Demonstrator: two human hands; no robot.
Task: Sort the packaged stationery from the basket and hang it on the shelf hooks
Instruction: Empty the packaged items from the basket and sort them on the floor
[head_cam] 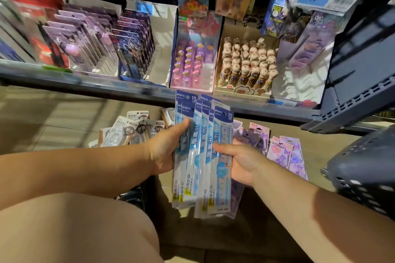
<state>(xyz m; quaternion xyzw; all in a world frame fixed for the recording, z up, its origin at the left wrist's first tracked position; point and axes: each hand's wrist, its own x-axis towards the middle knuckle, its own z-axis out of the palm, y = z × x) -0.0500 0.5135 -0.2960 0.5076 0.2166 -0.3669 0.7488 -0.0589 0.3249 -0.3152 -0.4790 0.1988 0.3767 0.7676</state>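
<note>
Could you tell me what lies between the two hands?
Head view: a fan of blue ruler packs, gripped by left hand and right hand.

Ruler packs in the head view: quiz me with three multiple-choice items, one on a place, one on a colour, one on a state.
1. Where is the dark basket?
A. on the shelf
B. at the right edge of the view
C. between the hands

2. What colour are the ruler packs mainly?
A. red
B. green
C. blue and white

3. How are the ruler packs held?
A. fanned out, gripped by the left hand and right hand
B. hanging on a hook
C. lying in the basket

Answers: 1 B, its perforated wall shows at the right edge; 2 C, blue headers over clear-white sleeves; 3 A, both thumbs lie across the fan.
</note>
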